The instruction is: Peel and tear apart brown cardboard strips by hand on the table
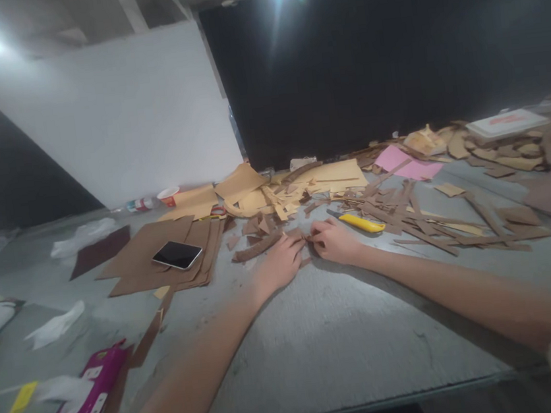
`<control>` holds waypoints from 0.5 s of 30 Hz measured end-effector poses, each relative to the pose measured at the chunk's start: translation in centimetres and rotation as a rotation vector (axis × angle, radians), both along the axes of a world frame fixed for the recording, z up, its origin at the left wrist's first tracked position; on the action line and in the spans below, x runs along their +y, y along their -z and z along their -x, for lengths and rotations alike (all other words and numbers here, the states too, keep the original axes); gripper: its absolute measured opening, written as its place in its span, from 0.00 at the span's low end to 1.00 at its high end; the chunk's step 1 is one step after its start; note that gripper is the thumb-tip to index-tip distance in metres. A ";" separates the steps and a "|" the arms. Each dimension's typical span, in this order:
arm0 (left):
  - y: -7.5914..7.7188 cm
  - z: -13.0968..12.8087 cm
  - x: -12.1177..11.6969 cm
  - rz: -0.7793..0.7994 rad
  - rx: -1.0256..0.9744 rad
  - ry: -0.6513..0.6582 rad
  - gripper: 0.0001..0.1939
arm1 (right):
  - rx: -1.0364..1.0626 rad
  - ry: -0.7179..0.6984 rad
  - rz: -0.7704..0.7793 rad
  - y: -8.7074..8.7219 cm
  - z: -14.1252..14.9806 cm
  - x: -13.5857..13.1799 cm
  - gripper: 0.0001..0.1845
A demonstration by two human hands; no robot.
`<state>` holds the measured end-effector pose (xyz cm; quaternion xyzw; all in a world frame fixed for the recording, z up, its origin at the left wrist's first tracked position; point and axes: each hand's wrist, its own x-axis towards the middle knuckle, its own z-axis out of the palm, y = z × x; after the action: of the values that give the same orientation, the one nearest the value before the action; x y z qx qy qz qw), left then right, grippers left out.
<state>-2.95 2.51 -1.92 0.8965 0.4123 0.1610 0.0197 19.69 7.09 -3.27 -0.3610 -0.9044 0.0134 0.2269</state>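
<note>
On grey tabletop [293, 357]: small brown cardboard piece [295, 233] near middle.
Left hand [280, 260]: fingertips at piece; grip unclear.
Right hand [335, 243]: curled at its right end; pinch unclear.
Yellow-handled cutter [363, 223]: beside right hand.
Black-screened phone [177, 255]: on brown cardboard sheets [134, 252].

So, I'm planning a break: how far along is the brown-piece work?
Some cutting looks done: brown strips lie beside the yellow cutter. The left hand and right hand meet around a small brown piece. Larger brown sheets under the phone look unused; how many are left to use, I can't tell.
</note>
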 end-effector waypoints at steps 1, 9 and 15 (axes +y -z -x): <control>0.0 0.0 0.0 0.001 0.001 0.000 0.23 | -0.013 -0.011 -0.012 0.0 0.0 -0.1 0.17; 0.0 -0.2 -0.2 0.001 -0.059 -0.054 0.22 | -0.108 -0.023 -0.057 -0.4 0.4 -0.3 0.15; -0.6 0.0 -0.3 0.035 0.010 0.012 0.26 | -0.131 -0.019 -0.046 -0.3 0.5 -0.3 0.14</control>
<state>-2.93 2.17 -1.28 0.8992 0.4098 0.1491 0.0344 19.19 6.81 -2.95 -0.3471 -0.9208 -0.0289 0.1754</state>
